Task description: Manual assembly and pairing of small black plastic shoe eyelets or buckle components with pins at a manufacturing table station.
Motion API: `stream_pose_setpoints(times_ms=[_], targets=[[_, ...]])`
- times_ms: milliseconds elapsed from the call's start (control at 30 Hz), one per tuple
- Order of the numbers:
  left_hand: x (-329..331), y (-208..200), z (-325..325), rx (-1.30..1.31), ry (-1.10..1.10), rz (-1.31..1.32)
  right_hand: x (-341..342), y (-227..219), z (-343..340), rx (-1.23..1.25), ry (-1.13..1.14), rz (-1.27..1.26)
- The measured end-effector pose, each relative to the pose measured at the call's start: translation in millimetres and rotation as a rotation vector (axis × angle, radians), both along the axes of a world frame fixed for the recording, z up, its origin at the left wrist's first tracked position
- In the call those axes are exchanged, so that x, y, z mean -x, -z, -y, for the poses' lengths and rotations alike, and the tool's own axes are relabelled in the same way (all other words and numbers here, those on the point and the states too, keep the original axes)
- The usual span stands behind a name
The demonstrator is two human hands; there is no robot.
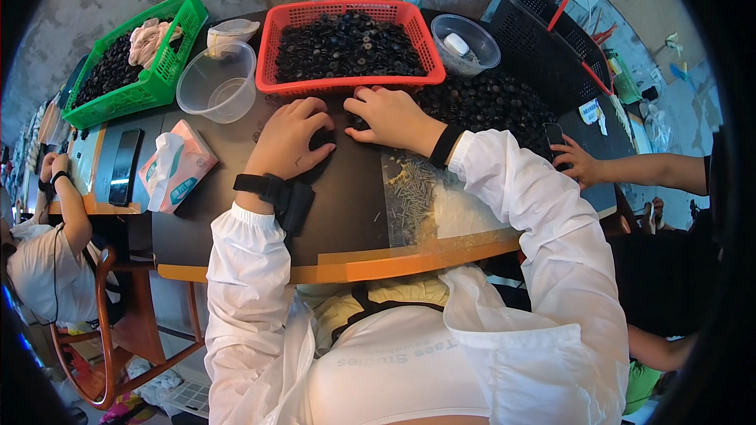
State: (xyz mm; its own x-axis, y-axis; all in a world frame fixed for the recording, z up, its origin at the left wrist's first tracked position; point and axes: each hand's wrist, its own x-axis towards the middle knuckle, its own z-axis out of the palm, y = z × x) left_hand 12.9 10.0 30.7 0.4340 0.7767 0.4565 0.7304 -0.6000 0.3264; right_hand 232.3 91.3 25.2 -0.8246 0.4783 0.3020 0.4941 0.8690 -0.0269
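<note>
A red basket (269,47) full of small round black discs (346,46) stands at the far side of the table. Just in front of it, my left hand (293,135) rests with bent fingers and the thumb held apart; a dark patch under it could be shadow or a piece. My right hand (392,116) lies beside it, palm down, curled over what look like a few black discs between thumb and fingers. Its fingertips are partly hidden. A large loose heap of black discs (492,102) spreads to the right of that hand.
Clear plastic tubs (216,86) (466,51) flank the red basket. A green basket (169,71), tissue box (179,169) and phone (126,167) are left. Small metal pins (411,195) lie near the front edge. A black basket (543,39) and another person's hand (579,161) are right.
</note>
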Motion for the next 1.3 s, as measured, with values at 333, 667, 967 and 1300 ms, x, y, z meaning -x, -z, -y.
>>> stream_pose_setpoints(times_ms=[333,667,967,1300], targets=[[-14,1,1,0.028,0.05,-0.045,-4,-12,4,0.109,-0.006,0.043],[-16,4,0,-0.014,0.066,-0.05,-9,-14,-1,0.401,-0.138,-0.026],[-14,2,-4,-0.03,-0.003,-0.025,-19,-39,-9,0.9,-0.295,-0.129],[-9,10,-4,-0.151,-0.256,-0.057,-77,-91,20,0.768,0.15,-0.261]])
